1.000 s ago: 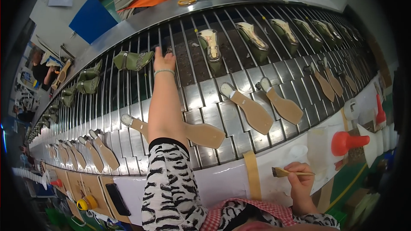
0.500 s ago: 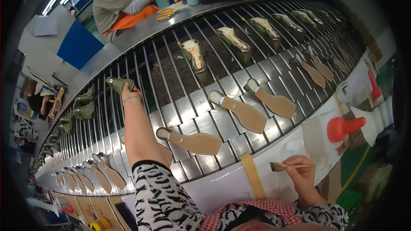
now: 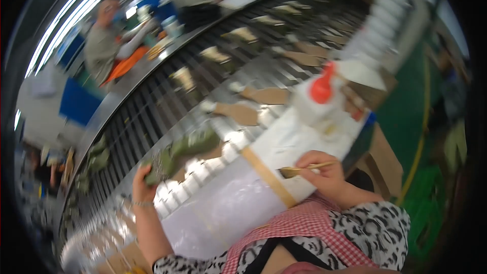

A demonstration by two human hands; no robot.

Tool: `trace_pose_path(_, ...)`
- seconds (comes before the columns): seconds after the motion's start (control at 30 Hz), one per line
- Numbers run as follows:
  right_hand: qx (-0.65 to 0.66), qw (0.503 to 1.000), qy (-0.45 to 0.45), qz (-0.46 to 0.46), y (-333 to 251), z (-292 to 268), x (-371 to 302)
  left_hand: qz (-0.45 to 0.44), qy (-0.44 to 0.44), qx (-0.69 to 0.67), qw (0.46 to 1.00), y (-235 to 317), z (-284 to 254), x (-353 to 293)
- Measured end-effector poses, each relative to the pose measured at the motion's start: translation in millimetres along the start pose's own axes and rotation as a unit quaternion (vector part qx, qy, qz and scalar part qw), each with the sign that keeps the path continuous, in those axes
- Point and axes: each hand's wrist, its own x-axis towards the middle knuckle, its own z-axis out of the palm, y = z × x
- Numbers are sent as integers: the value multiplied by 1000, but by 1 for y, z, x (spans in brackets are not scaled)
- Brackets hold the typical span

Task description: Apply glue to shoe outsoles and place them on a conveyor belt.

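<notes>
My left hand (image 3: 142, 185) grips one end of an olive-green shoe upper (image 3: 190, 147), lifted above the near side of the roller conveyor (image 3: 122, 127). Motion blur smears its outline. Between the fingers and thumb of my right hand (image 3: 324, 172) is a brush (image 3: 289, 173), its dark bristles pointing left over the white work surface. Beyond the held upper, two tan shoe soles (image 3: 237, 113) lie on the metal plates. Farther back, several green uppers with pale bottoms (image 3: 184, 79) stand in a row on the rollers.
A white container with a red spout (image 3: 322, 89) stands right of the conveyor, below a ribbed white hose (image 3: 383, 15). Yellow tape (image 3: 269, 177) crosses the near surface. Across the conveyor sits another person (image 3: 104, 45), near orange-handled scissors (image 3: 158, 49). A green crate (image 3: 431, 223) is at right.
My left hand has taken the green upper off the rollers and drawn it back toward me. My right hand still has the brush. The whole view has turned and blurred.
</notes>
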Motion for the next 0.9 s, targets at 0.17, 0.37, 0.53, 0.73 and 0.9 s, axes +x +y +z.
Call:
trace_pose_path(0.17,-52,996,-19,-68,-2,-17,-17,-39,-57,146,987,-71,-9,-10)
trace_pose_path(0.37,-21,997,-6,-75,1,-41,-22,-79,-87,355,927,-141,-59,37)
trace_pose_path(0.53,-25,995,4,-96,-3,-54,-25,-47,-154,289,944,-159,-49,20)
trace_pose_path(0.73,-7,995,-21,-100,-12,-54,-32,-70,-109,151,980,-154,-23,-45)
trace_pose_path(0.9,-40,991,-3,-126,16,-44,-23,61,18,101,993,-175,-11,-19)
